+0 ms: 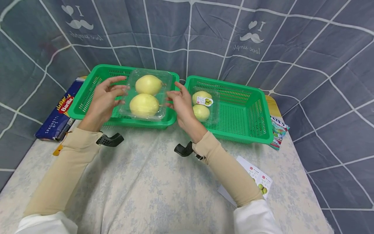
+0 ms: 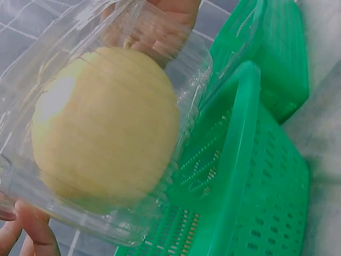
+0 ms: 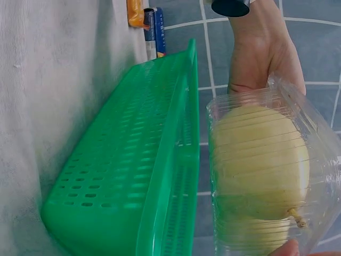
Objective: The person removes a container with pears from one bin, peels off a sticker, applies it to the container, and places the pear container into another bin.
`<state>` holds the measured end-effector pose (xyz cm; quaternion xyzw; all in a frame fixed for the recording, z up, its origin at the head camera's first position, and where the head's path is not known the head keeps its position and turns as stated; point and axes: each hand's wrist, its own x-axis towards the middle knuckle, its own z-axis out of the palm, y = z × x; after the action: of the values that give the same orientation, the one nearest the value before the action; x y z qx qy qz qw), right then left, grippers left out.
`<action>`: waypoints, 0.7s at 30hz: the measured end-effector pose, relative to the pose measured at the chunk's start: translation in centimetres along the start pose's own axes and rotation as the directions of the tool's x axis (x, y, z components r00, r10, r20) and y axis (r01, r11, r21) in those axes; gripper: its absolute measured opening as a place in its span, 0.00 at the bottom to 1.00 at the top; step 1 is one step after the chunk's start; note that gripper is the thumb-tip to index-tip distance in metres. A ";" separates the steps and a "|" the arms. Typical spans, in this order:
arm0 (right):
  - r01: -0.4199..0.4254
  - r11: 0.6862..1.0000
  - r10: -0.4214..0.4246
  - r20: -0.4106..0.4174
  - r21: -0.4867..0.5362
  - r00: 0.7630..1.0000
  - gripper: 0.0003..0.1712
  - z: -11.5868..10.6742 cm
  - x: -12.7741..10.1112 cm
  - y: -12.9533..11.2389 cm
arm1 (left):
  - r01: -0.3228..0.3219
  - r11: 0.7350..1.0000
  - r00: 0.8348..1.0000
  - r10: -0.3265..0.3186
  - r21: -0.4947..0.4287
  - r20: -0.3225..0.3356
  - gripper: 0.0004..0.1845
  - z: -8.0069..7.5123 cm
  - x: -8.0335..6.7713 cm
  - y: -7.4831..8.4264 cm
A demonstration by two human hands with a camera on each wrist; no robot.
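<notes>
Both hands hold a clear plastic clamshell box (image 1: pixel 162 112) with two yellow pears (image 1: pixel 144 105) inside, raised over the left green basket (image 1: pixel 140 123). My left hand (image 1: pixel 103 99) grips the box's left side, and my right hand (image 1: pixel 182 104) holds its right side. In the left wrist view, fingertips (image 2: pixel 37 229) press the box wall beside a large pear (image 2: pixel 106 128). The right wrist view shows the box clear of the basket rim (image 3: pixel 165 160), with a pear stem pointing down there. A second clamshell box (image 1: pixel 214 112) of pears, with a printed label (image 1: pixel 204 101), sits in the right green basket (image 1: pixel 233 138).
Printed label sheets (image 1: pixel 263 178) lie on the floral tablecloth (image 1: pixel 157 185), partly under the right forearm. Left of the baskets is a blue spaghetti box (image 1: pixel 56 113); on the right is a colourful snack bag (image 1: pixel 279 131). A grey tile-patterned curtain (image 1: pixel 169 32) hangs behind.
</notes>
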<state>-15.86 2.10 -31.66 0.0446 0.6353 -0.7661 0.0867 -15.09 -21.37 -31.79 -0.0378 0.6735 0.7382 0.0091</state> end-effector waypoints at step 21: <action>0.028 0.997 -0.031 0.042 0.076 0.999 0.21 -3.3 -3.4 0.3 | 0.027 1.000 0.996 -0.027 -0.001 0.081 0.20 2.3 -3.5 -1.0</action>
<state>-12.57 5.57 -31.99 0.0218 0.6046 -0.7914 0.0872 -11.62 -18.83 -32.32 -0.0169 0.6712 0.7396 0.0463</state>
